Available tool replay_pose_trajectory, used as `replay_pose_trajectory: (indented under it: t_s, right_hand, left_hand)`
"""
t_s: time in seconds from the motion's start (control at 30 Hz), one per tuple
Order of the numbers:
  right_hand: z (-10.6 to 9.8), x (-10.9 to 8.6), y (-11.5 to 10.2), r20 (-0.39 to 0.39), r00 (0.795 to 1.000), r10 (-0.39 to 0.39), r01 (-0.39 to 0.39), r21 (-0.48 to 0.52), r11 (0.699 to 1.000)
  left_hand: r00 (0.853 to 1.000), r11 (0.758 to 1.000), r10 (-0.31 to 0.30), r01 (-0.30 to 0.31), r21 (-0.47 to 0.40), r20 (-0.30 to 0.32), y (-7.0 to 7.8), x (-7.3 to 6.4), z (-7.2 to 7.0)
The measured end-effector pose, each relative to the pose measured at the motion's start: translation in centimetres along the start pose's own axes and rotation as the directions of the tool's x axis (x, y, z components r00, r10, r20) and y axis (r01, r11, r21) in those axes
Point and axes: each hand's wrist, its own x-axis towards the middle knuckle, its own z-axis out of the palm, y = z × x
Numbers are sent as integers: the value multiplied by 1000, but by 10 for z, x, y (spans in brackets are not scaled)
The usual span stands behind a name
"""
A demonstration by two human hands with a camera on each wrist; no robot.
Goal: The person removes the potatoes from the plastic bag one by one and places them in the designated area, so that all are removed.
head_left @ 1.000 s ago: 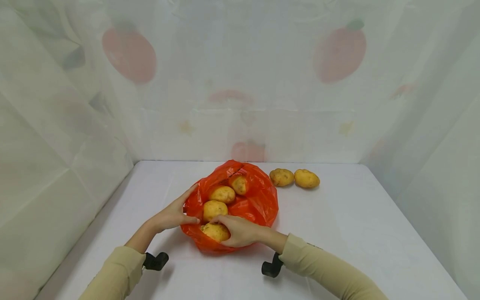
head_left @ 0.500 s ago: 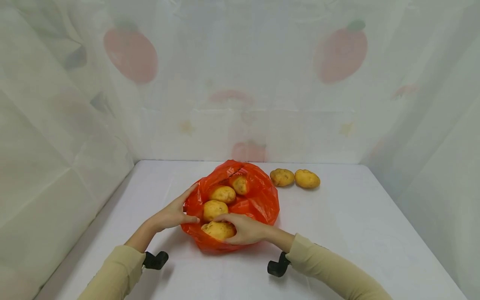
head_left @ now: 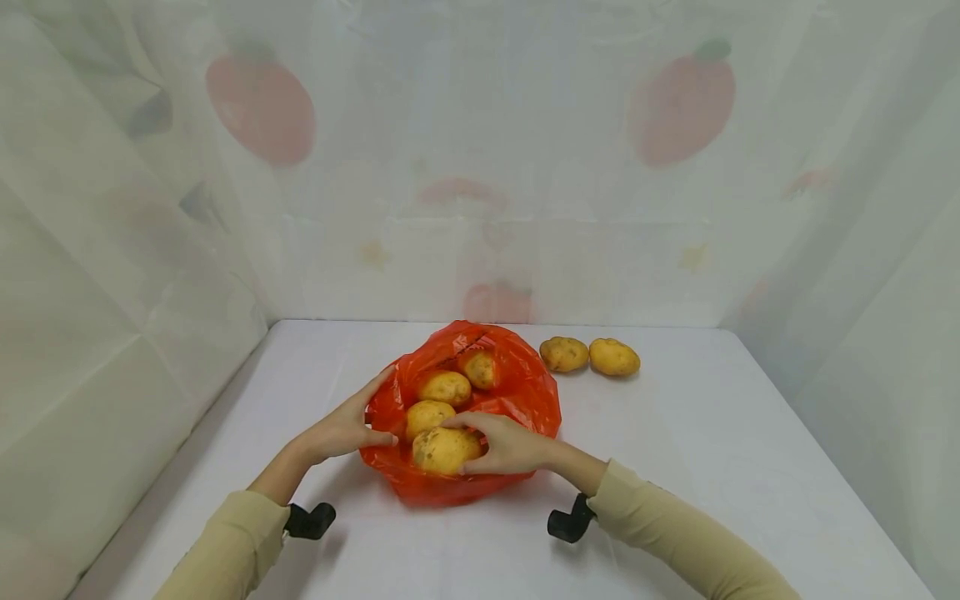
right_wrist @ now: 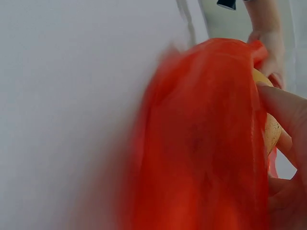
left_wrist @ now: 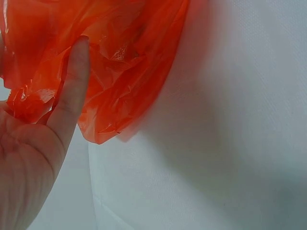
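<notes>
A red plastic bag (head_left: 517, 379) lies with its mouth spread on the table, several potatoes inside. My left hand (head_left: 341, 429) holds the bag's left edge, its thumb (left_wrist: 74, 86) lying along the red plastic in the left wrist view. At the bag's near side, my right hand (head_left: 510, 446) grips a yellow potato (head_left: 444, 452) between thumb and fingers. Just beyond it in the bag sits another potato (head_left: 429, 418). Farther back are a third potato (head_left: 445, 389) and one more potato (head_left: 478, 368). In the right wrist view, the bag wall hides most of the gripped potato (right_wrist: 272, 132).
Two loose potatoes, a darker potato (head_left: 564, 355) and a yellow potato (head_left: 614, 357), lie side by side right of the bag, near the back of the white table (head_left: 720, 450). Pale curtains (head_left: 480, 167) with faint fruit prints enclose the back and sides.
My right hand has drawn the gripped potato up and to the right, away from the bag's near edge. The left hand has stayed in place at the bag.
</notes>
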Motion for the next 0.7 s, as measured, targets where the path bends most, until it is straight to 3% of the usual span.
replay_pose_trajectory:
  t_s: [0.27,0.7]
  right_hand:
    - [-17,-5,-1,-49,998,45,-44,26,999]
    - [-48,-16,-1,-151,987,49,-41,58,997]
  left_hand:
    - [1000,1000,-7,8,14,-7,-1,1,0]
    - [1000,1000,0,0,21,-12,-2,1,0]
